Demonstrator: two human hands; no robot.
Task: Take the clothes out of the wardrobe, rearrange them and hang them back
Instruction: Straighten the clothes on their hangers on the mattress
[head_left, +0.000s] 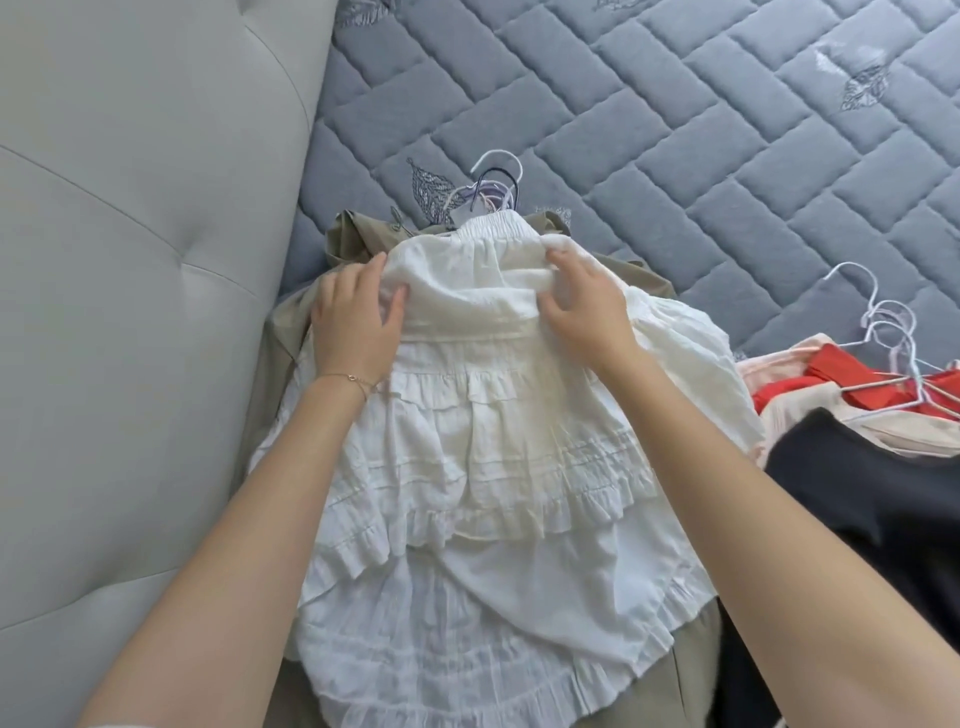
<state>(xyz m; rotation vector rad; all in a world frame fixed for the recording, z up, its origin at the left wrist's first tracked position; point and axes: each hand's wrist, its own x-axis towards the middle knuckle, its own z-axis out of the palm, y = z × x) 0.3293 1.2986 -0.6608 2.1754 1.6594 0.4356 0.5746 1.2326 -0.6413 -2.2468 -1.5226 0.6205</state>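
**Skirt points from hooks to you**

Your left hand (358, 317) and right hand (584, 306) each hold a fold near the top of the skirt (483, 447), 1 on each side. It lies long-ways toward you on the bed (675, 130). The hooks (493, 182) sit just past your fingers, between both hands.

Grey quilted mattress (675, 130) stitched in a brick pattern, an embroidered leaf (431, 192) near its left edge, another leaf (865, 91) at the upper right, pale grey padded headboard (130, 156) along the left side, a tufted dimple (183, 264) with seams radiating from it
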